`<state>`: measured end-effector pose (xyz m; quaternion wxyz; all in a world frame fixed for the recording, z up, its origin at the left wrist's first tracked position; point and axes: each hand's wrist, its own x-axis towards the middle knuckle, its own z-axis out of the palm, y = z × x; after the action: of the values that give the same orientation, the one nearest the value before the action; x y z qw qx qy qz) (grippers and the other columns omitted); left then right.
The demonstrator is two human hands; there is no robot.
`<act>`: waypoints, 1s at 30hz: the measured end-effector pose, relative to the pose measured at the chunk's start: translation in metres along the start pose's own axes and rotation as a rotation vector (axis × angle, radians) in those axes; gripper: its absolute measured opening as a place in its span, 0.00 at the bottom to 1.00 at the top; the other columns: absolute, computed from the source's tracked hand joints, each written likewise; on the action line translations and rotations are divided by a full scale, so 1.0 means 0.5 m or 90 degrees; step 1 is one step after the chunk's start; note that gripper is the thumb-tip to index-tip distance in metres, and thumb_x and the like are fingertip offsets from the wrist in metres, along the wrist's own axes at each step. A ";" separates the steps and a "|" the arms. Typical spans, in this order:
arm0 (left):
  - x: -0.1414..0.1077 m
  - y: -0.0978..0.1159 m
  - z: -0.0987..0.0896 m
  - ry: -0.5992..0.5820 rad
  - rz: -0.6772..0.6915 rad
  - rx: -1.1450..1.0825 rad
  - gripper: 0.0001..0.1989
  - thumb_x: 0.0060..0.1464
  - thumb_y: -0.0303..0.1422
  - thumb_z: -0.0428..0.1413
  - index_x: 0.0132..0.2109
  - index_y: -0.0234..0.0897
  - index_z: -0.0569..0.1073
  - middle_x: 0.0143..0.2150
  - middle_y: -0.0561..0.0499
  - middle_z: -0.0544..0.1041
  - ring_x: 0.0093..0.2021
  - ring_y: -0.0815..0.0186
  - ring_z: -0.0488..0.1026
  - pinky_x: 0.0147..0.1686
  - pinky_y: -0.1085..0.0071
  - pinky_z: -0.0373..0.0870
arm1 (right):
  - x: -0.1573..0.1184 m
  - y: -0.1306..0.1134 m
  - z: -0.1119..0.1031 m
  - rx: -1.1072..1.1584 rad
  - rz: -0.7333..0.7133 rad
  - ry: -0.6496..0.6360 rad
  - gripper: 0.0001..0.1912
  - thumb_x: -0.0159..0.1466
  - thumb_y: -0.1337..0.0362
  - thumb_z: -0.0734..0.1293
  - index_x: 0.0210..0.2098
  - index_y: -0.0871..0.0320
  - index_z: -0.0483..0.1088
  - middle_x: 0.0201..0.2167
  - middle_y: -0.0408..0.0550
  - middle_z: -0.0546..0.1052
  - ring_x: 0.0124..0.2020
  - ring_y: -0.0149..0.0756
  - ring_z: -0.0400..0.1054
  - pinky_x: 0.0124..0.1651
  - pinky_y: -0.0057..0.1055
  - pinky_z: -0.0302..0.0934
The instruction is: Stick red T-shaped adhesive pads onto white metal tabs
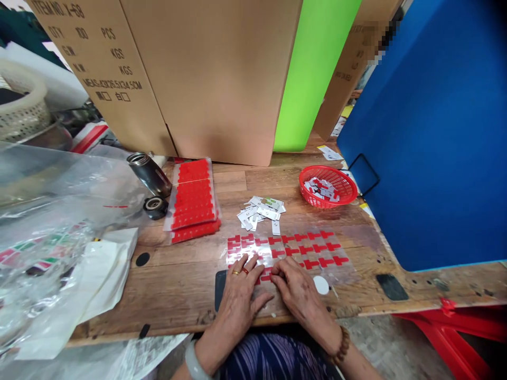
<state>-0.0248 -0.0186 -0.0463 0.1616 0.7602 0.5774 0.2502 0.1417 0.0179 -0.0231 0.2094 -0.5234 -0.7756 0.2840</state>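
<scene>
A clear sheet of red T-shaped stickers lies on the wooden table in front of me. My left hand rests flat on the sheet's left part, fingers spread, two rings on it. Close beside it, my right hand has thumb and forefinger pinched together at a red sticker near the sheet's lower edge. Just beyond the sheet is a loose pile of small white cards. Farther right, a red plastic basket holds more white cards with red on them.
Stacked red sticker sheets lie left of the card pile, next to an uncapped dark flask and its lid. Cardboard boxes stand behind. A blue panel rises at right; plastic bags cover the left side.
</scene>
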 end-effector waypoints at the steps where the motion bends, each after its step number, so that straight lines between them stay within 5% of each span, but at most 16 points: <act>1: 0.000 -0.002 0.000 -0.002 0.003 0.003 0.29 0.46 0.31 0.64 0.56 0.38 0.66 0.62 0.40 0.66 0.63 0.49 0.57 0.56 0.46 0.61 | 0.000 -0.001 0.000 -0.008 -0.001 0.000 0.07 0.64 0.73 0.59 0.31 0.57 0.62 0.31 0.46 0.68 0.34 0.38 0.63 0.40 0.36 0.59; 8: -0.002 -0.008 0.007 0.015 0.013 0.018 0.32 0.44 0.33 0.65 0.56 0.38 0.66 0.61 0.41 0.67 0.63 0.49 0.59 0.55 0.46 0.62 | -0.024 0.013 0.037 0.031 -0.057 0.139 0.10 0.66 0.73 0.57 0.43 0.57 0.66 0.38 0.50 0.68 0.41 0.39 0.64 0.45 0.36 0.60; 12: -0.003 -0.007 0.006 0.016 0.009 0.013 0.33 0.42 0.32 0.66 0.56 0.39 0.66 0.61 0.40 0.67 0.62 0.48 0.60 0.55 0.47 0.63 | -0.028 0.015 0.053 0.049 -0.057 0.163 0.10 0.65 0.73 0.58 0.38 0.57 0.68 0.35 0.49 0.68 0.38 0.39 0.64 0.42 0.35 0.60; 19: -0.003 -0.012 0.006 0.016 0.009 0.021 0.33 0.44 0.36 0.65 0.57 0.39 0.65 0.61 0.40 0.67 0.62 0.48 0.60 0.54 0.46 0.63 | -0.017 0.001 0.040 0.084 0.000 0.138 0.08 0.65 0.73 0.58 0.33 0.56 0.65 0.32 0.46 0.68 0.35 0.38 0.63 0.40 0.34 0.57; 30: -0.012 -0.009 -0.012 -0.015 -0.004 -0.006 0.34 0.46 0.41 0.63 0.60 0.39 0.64 0.62 0.40 0.65 0.64 0.49 0.57 0.58 0.48 0.58 | -0.036 0.031 -0.016 0.380 0.032 -0.040 0.08 0.65 0.62 0.60 0.30 0.55 0.63 0.31 0.43 0.68 0.35 0.34 0.64 0.41 0.30 0.57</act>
<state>-0.0333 -0.0235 -0.0449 0.1728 0.7603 0.5768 0.2437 0.1640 0.0073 -0.0275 0.3229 -0.4483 -0.6508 0.5207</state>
